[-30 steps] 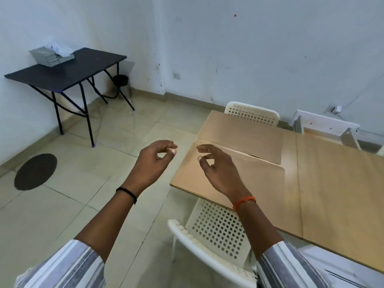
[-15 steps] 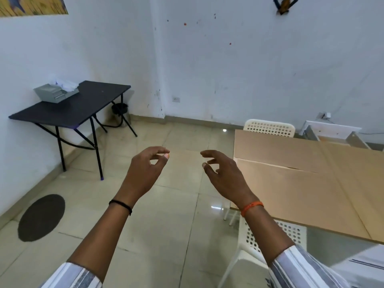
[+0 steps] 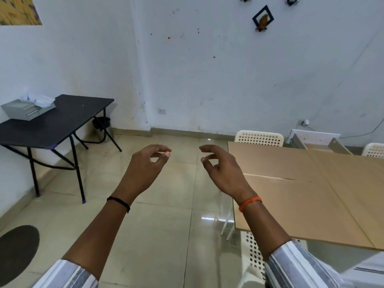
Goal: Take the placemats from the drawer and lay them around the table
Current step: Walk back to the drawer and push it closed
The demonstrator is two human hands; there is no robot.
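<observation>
Both my hands are raised over the tiled floor, left of the wooden table (image 3: 363, 183). My left hand (image 3: 145, 165) and my right hand (image 3: 224, 169) hold nothing, their fingers loosely curled and apart. Two tan placemats lie side by side on the table's left end: the far placemat (image 3: 270, 161) and the near placemat (image 3: 291, 208), whose edges meet. My right hand hovers just beside the table's left edge. A white drawer (image 3: 315, 138) stands open behind the table by the wall; its inside is hidden.
White perforated chairs stand at the table's far side (image 3: 259, 138), far right (image 3: 374, 149) and near side (image 3: 253, 252). A black folding table (image 3: 62, 121) with a grey box (image 3: 27, 109) stands at left. A dark round mat (image 3: 16, 252) lies on the floor.
The view has lifted and swung left, so the table now sits further right. My right hand, earlier over the near placemat, is now off the table's edge. Both hands stay empty.
</observation>
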